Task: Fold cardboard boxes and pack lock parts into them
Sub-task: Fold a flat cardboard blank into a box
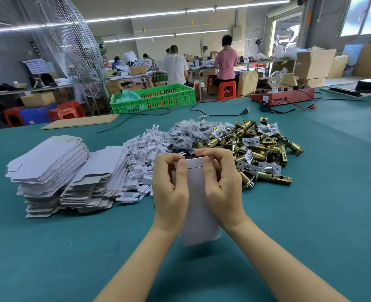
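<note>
I hold a white cardboard box (198, 205) upright above the green table, its far end up. My left hand (170, 184) grips its left side and my right hand (220, 182) grips its right side, both thumbs pressing on the top flap. Behind the box lies a heap of brass lock latches (265, 149), a heap of small clear plastic bags (188, 131) with dark parts, and a heap of white card inserts (143, 158). Two stacks of flat white box blanks (49, 171) stand to the left. What the box holds is hidden.
The green table (310, 214) stretches all around. A black power cord with plug (243, 112) runs across the back, near a red test box with a bulb (282, 95). A green crate (154, 98) and brown cardboard sheet (80, 123) sit far left. People work at benches beyond.
</note>
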`<state>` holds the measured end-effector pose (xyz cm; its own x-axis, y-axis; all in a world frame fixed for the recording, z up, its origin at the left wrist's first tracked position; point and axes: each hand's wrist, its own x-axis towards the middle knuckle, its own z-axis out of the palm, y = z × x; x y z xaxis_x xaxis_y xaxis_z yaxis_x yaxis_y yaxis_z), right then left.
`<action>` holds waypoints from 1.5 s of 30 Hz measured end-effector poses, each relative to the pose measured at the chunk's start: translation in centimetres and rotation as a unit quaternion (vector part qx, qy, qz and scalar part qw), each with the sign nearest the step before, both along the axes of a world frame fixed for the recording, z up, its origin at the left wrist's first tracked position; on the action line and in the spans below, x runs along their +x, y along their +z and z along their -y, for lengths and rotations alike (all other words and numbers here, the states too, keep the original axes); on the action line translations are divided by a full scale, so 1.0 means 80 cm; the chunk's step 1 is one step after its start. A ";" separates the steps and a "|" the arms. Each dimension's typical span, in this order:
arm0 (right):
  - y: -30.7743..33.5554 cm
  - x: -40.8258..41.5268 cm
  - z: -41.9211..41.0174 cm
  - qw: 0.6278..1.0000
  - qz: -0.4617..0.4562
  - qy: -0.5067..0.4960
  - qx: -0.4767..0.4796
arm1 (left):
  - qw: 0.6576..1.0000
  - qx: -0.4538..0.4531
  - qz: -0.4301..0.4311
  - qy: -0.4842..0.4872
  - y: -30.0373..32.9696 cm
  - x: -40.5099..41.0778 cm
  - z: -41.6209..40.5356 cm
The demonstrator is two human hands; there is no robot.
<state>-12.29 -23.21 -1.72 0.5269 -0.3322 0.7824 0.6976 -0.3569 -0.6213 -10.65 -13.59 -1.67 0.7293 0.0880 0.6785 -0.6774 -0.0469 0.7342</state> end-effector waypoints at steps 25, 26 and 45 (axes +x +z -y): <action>-0.026 0.003 0.000 0.998 0.011 -0.056 -0.033 | 0.994 -0.070 -0.043 -0.069 -0.025 0.000 0.012; -0.025 0.003 -0.001 0.998 0.009 -0.055 -0.036 | 0.995 -0.066 -0.043 -0.066 -0.025 0.001 0.012; -0.006 -0.001 0.003 0.953 -0.188 0.165 0.169 | 0.990 -0.061 -0.122 -0.030 -0.019 0.011 0.001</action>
<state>-12.34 -23.47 -2.20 0.8684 -0.2988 0.3957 0.4427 0.1079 -0.8901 -9.73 -13.67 -3.20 0.8769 0.1108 0.4677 -0.4774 0.0871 0.8744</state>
